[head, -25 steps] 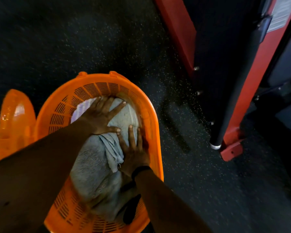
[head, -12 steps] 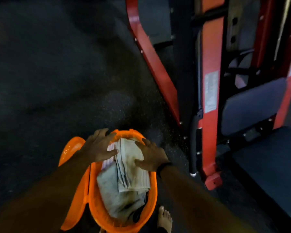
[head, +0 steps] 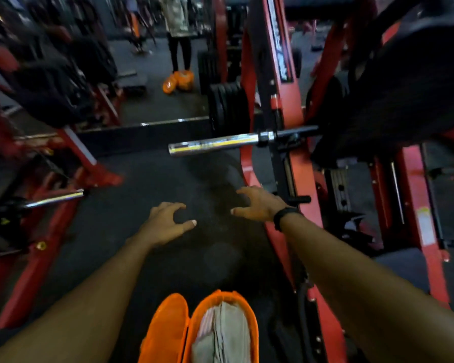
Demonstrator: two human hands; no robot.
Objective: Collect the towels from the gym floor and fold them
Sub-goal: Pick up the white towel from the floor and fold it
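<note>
Both hands off towels (head: 222,334), lifted clear of orange basket (head: 252,318); left hand (head: 165,224) & right hand (head: 257,204) loosely curled, holding nothing. Batch packed, prob. next pickup

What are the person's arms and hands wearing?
Both forearms are bare, with no sleeves showing. The right hand has a black band round its wrist. The left hand wears nothing: no gloves, no rings that can be seen.
</note>
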